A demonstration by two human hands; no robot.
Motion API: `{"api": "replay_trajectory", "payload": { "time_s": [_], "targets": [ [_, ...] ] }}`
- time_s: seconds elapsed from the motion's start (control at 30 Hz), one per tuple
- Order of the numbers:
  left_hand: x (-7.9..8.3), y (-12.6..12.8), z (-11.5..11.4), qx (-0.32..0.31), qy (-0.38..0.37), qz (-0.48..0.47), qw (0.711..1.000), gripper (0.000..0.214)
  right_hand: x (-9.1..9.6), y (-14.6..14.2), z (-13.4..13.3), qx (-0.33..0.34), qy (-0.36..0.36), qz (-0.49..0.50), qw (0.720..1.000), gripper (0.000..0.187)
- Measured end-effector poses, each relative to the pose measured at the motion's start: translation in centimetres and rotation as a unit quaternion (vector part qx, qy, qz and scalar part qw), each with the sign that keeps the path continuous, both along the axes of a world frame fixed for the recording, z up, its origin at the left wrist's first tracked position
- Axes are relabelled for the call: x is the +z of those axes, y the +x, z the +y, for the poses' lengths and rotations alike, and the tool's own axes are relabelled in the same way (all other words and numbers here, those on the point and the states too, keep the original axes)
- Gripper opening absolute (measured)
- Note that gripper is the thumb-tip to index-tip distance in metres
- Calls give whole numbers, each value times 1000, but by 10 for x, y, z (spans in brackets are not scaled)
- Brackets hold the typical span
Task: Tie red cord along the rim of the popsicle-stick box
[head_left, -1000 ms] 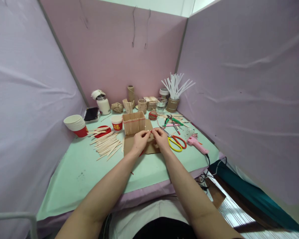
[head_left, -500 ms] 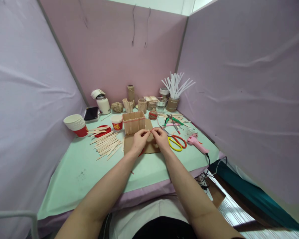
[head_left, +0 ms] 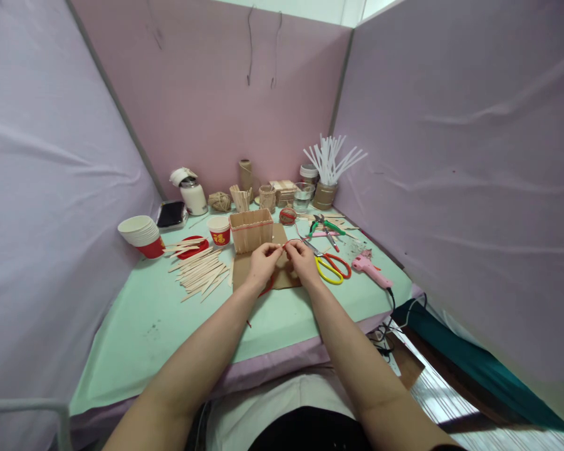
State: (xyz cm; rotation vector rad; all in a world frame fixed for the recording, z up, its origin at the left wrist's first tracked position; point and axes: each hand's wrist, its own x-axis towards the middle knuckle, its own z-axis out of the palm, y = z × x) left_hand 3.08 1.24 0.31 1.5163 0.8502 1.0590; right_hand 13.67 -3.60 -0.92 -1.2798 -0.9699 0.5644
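My left hand and my right hand meet above a piece of brown cardboard, fingertips pinched close together on a thin red string. A length of it hangs below my left hand. From the right hand the string seems to lead back to a red ball of string. Just behind the left hand stands a box made of wooden sticks, with a red line round its upper part. Scissors with yellow and red handles lie beside my right hand.
Loose wooden sticks, a red-and-white paper cup and stacked cups are at the left. To the right lie green-handled pliers and a pink glue gun. White strips stand in a brown holder at the back.
Both hands stay nearly in place, still pinching the string. A little more of the red string shows below my left hand. The whole view has shifted very slightly.
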Motion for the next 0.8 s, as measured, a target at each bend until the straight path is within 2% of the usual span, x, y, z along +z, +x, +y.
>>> {"api": "replay_trajectory", "payload": {
  "time_s": [0.23,0.33,0.47,0.8],
  "targets": [
    [5,-1,-3,-27,-36,-27,999,16,-2,1,1,-10,-9,9,1000,23],
    [3,-1,-2,-33,-43,-29,998,17,-2,1,1,-14,9,18,1000,23],
    [1,-1,0,-20,-29,-28,999,17,-1,1,2,-34,40,27,998,22],
    [2,-2,0,3,28,-11,1000,18,-1,0,0,-46,21,-36,998,22]
  ]
}}
